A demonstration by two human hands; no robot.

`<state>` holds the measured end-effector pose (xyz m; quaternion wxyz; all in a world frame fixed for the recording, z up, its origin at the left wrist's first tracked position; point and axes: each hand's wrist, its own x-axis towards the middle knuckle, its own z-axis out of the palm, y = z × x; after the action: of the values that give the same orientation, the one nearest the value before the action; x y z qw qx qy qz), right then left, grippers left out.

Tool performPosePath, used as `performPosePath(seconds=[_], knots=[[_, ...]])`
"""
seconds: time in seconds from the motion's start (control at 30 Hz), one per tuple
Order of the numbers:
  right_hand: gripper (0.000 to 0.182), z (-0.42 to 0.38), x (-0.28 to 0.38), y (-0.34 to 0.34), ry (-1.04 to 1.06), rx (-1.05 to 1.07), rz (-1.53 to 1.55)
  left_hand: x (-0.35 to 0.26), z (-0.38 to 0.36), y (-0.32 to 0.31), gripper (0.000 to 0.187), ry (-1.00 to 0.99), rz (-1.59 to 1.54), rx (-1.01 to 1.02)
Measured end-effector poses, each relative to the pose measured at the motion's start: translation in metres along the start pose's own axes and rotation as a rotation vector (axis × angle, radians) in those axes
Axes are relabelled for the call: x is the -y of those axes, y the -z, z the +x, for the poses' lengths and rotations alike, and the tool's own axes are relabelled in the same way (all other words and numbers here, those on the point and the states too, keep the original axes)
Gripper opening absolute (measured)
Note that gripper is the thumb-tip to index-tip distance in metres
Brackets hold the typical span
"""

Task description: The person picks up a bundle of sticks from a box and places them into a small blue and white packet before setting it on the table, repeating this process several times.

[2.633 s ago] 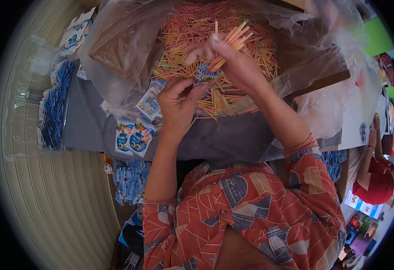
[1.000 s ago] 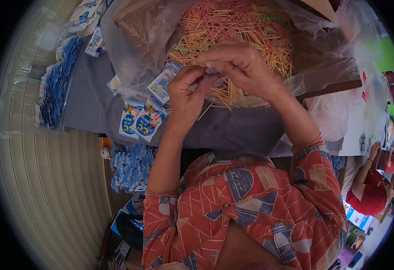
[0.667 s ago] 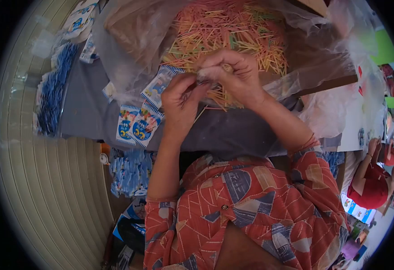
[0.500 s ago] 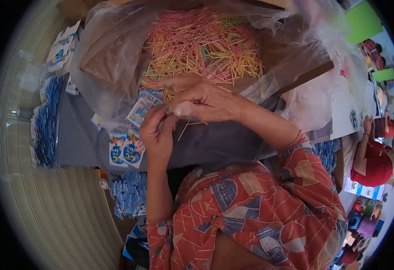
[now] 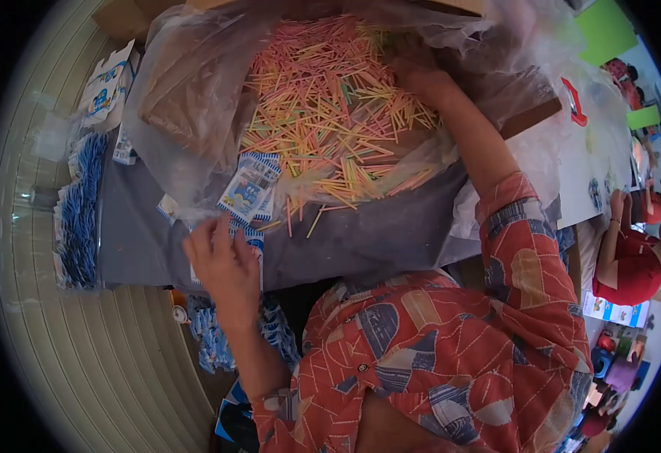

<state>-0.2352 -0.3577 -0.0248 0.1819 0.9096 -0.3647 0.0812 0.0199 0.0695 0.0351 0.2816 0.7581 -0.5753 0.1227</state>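
Observation:
My right hand (image 5: 413, 66) reaches into the far right part of a heap of thin pink, yellow and green sticks (image 5: 338, 98); its fingertips are in shadow and I cannot make out their grip. Down at the near left, my left hand (image 5: 224, 260) is spread over small blue-and-white printed packets (image 5: 253, 245), partly covering them. Its fingers are apart and nothing shows between them. Just beyond that hand, more blue-and-white packets (image 5: 249, 189) lie overlapping at the heap's left edge. A few loose sticks (image 5: 315, 222) lie on the grey cloth in front of the heap.
Clear plastic sheeting (image 5: 187, 98) lines the cardboard box (image 5: 530, 117) around the heap. A long stack of blue packets (image 5: 81, 211) stands at the left, with more packets (image 5: 213, 332) below the table edge. Other people, one in a red cap (image 5: 636, 275), sit at the right.
My hands, close together before, have parted. The right has moved up and right into the stick heap; the left has moved down and left onto the packets, its fingers now spread.

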Motion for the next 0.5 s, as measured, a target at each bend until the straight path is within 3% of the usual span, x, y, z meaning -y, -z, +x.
performPosePath(seconds=[0.1,0.13,0.2,0.3,0.33,0.4,0.5], knots=[[0.032,0.005,0.029,0.033,-0.042,0.054,-0.188,-0.009,0.042,-0.021,0.033,-0.115,-0.013,0.163],[0.032,0.010,0.031,0.036,-0.040,0.050,-0.190,-0.007,0.048,-0.029,0.033,-0.113,-0.013,0.158],[0.036,0.016,0.033,0.042,-0.095,0.178,-0.199,-0.006,0.052,-0.051,0.027,-0.086,0.008,0.335],[0.038,0.021,0.033,0.055,-0.181,0.334,-0.088,-0.011,0.048,-0.058,0.026,-0.153,0.119,0.380],[0.038,0.018,0.036,0.058,-0.173,0.338,-0.082,-0.013,0.044,-0.062,0.026,-0.146,0.124,0.386],[0.036,0.009,0.038,0.063,-0.201,-0.093,0.076,-0.015,0.035,-0.073,0.023,-0.241,0.287,0.296],[0.038,0.006,0.036,0.062,-0.232,0.083,0.229,-0.015,0.028,-0.084,0.022,-0.264,0.274,0.210]])
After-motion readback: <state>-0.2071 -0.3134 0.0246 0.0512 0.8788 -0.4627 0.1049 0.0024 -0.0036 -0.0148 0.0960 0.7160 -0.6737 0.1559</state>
